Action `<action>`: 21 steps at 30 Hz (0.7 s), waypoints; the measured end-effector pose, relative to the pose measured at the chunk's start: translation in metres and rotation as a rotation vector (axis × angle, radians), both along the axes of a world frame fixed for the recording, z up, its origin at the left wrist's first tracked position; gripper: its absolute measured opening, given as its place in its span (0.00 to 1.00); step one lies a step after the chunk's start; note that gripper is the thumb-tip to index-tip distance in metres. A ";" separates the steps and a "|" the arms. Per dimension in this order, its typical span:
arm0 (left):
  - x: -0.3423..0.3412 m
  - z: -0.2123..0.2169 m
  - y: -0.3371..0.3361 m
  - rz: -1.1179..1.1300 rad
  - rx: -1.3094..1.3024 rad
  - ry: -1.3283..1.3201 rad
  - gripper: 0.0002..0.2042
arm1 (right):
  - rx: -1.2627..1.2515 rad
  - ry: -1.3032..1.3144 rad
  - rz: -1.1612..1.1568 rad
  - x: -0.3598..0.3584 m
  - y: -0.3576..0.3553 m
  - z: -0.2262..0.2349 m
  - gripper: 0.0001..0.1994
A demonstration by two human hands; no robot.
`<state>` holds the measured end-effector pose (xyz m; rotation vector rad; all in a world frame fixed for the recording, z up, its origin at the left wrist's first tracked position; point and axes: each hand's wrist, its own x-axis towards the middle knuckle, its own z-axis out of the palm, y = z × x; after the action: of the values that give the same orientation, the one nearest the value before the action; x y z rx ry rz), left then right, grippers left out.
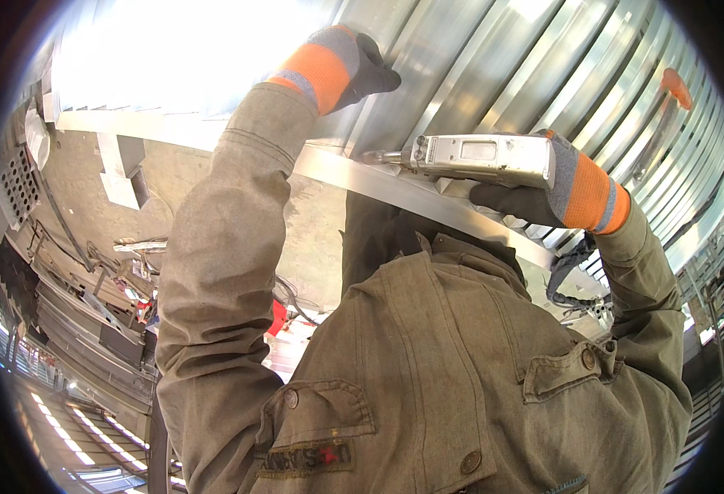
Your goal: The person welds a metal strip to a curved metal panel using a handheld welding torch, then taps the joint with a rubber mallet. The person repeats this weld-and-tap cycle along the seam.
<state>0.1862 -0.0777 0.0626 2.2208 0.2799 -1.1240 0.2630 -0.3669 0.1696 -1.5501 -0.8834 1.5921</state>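
My right hand [555, 185], in an orange, grey and black glove, is wrapped round a silver-bodied power tool [485, 156]. The tool lies nearly level, its narrow metal nose [383, 157] pointing left against the near edge of a ribbed metal panel [453, 49]. A flat metal edge strip [395, 196] runs beneath the tool along that edge. Farther left, my left hand [350, 70], gloved alike, is over the panel with its fingers bent together and the thumb pointing right. Whatever those fingers hold, if anything, cannot be made out.
A hammer-like tool with an orange head [675, 88] lies on the ribs at the far right. Below the panel's right end hangs a black hose [568, 276]. A bent metal bracket [123, 169], a perforated metal piece [16, 188] and stacked dark profiles [90, 333] are at left. Glare washes out the upper left.
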 end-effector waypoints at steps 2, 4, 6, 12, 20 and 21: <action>0.003 -0.002 0.001 -0.166 0.012 -0.049 0.17 | 0.067 -0.014 0.003 0.000 -0.001 -0.003 0.21; 0.009 0.000 0.001 -0.237 0.073 -0.048 0.17 | 0.111 -0.039 0.019 -0.001 -0.003 -0.007 0.22; 0.018 0.005 -0.003 -0.172 0.161 0.149 0.20 | 0.151 -0.066 0.039 -0.001 -0.004 -0.010 0.23; 0.015 0.026 0.000 0.031 0.060 0.192 0.24 | 0.225 -0.152 0.122 0.003 -0.004 -0.009 0.25; 0.013 0.024 -0.004 0.086 0.049 0.146 0.21 | 0.118 0.019 -0.073 -0.004 -0.001 -0.004 0.19; 0.014 0.024 -0.005 0.069 0.065 0.148 0.21 | 0.050 0.102 -0.104 -0.004 -0.002 -0.003 0.19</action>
<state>0.1998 -0.0822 0.0865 2.1693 0.4578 -1.2597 0.2589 -0.3688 0.1662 -1.4432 -0.7682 1.5492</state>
